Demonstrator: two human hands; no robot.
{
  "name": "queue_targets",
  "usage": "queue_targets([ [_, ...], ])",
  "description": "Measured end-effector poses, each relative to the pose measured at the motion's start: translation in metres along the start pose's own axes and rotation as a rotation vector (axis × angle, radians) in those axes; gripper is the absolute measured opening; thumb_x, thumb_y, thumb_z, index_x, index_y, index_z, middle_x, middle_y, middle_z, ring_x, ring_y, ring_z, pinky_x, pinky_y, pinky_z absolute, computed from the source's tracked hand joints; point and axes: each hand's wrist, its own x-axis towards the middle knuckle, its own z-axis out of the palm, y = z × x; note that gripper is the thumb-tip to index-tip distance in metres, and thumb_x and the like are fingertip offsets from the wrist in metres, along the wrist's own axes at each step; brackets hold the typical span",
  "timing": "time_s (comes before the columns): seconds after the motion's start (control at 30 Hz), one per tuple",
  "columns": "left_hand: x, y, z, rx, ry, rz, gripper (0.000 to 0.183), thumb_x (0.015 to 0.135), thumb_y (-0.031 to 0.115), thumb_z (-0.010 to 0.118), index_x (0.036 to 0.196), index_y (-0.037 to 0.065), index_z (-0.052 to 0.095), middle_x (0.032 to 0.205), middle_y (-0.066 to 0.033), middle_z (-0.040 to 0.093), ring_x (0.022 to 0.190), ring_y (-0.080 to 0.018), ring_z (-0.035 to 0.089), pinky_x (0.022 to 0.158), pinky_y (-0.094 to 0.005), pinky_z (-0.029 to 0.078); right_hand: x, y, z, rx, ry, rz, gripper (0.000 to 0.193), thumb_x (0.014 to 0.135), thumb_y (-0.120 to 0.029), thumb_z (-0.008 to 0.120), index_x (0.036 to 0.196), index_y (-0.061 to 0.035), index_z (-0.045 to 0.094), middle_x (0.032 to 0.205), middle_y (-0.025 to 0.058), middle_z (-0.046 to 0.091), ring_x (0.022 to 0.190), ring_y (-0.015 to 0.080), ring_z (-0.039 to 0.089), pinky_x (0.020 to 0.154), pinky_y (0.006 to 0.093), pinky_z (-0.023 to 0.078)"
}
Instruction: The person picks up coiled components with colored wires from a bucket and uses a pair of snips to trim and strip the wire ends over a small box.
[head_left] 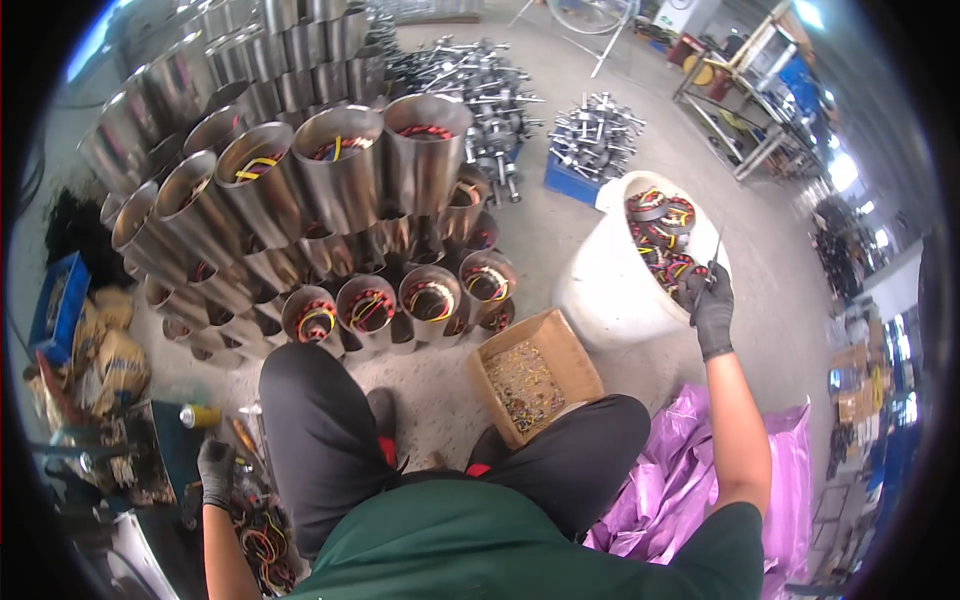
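Note:
My right hand (712, 312), in a dark glove, is at the right rim of a white plastic barrel (600, 290). Its fingers are closed round a thin pointed tool (716, 250) with a dark handle, the tip upward. Inside the barrel lie several wound motor stators (662, 222) with red, yellow and black wires; the nearest is beside my fingertips. At the lower left, my gloved left hand (215, 472) is curled near a yellow can (200, 415); what its fingers hold, if anything, is hidden. Below that hand lies a bundle of coloured wires (265, 545).
Stacked metal cylinders (340, 175), several with stators inside, stand ahead at left. A cardboard box (575, 355) of small bits sits before my knees. Purple sacking (665, 470) lies at right. Metal shafts fill a blue crate (572, 180) and form a heap (470, 90) behind.

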Motion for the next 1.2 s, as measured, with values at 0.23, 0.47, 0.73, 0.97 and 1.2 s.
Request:
queue_targets([
  [0.23, 0.061, 0.336, 0.095, -0.266, 0.094, 0.476, 0.021, 0.101, 0.016, 0.051, 0.105, -0.002, 0.061, 0.099, -0.0055, 0.065, 0.095, -0.0123, 0.059, 0.086, -0.0276, 0.047, 0.060, 0.012, -0.006, -0.773, 0.075, -0.079, 0.033, 0.083, -0.014, 0.063, 0.116, -0.0123, 0.059, 0.088, 0.0230, 0.068, 0.084, 0.0384, 0.067, 0.072, 0.0443, 0.051],
  [0.47, 0.051, 0.482, 0.244, -0.490, -0.412, 0.460, 0.029, 0.098, 0.029, 0.058, 0.097, 0.001, 0.066, 0.089, -0.0028, 0.065, 0.082, -0.0125, 0.058, 0.077, -0.0268, 0.046, 0.088, 0.050, -0.029, -1.053, -0.105, 0.149, 0.040, 0.082, -0.024, 0.064, 0.118, -0.0078, 0.059, 0.104, 0.0283, 0.067, 0.102, 0.0412, 0.065, 0.086, 0.0471, 0.051],
  [0.73, 0.039, 0.437, 0.334, 0.106, -0.754, 0.916, 0.012, 0.085, 0.012, 0.066, 0.092, 0.002, 0.066, 0.092, -0.0146, 0.061, 0.084, -0.0322, 0.060, 0.078, -0.0410, 0.051, 0.078, 0.018, 0.032, -1.057, -0.114, 0.352, 0.058, 0.082, -0.037, 0.069, 0.123, 0.0009, 0.051, 0.115, 0.0255, 0.066, 0.111, 0.0392, 0.063, 0.093, 0.0459, 0.050],
  [0.97, 0.041, 0.416, 0.356, 0.507, -0.885, 1.017, 0.018, 0.086, 0.020, 0.062, 0.090, 0.003, 0.066, 0.096, -0.0169, 0.062, 0.084, -0.0374, 0.063, 0.073, -0.0465, 0.052, 0.096, 0.079, 0.038, -0.866, 0.047, 0.363, 0.046, 0.085, -0.027, 0.068, 0.120, -0.0003, 0.055, 0.113, 0.0268, 0.066, 0.109, 0.0401, 0.064, 0.090, 0.0456, 0.050],
  [1.2, 0.036, 0.418, 0.357, 0.495, -0.934, 1.064, 0.017, 0.088, 0.019, 0.061, 0.094, 0.004, 0.065, 0.096, -0.0161, 0.063, 0.086, -0.0368, 0.064, 0.074, -0.0460, 0.053, 0.101, 0.062, -0.035, 0.321, 0.301, 0.290, 0.014, 0.082, -0.018, 0.072, 0.081, -0.0073, 0.062, 0.075, 0.0060, 0.066, 0.063, 0.0200, 0.062, 0.058, 0.0356, 0.051],
])
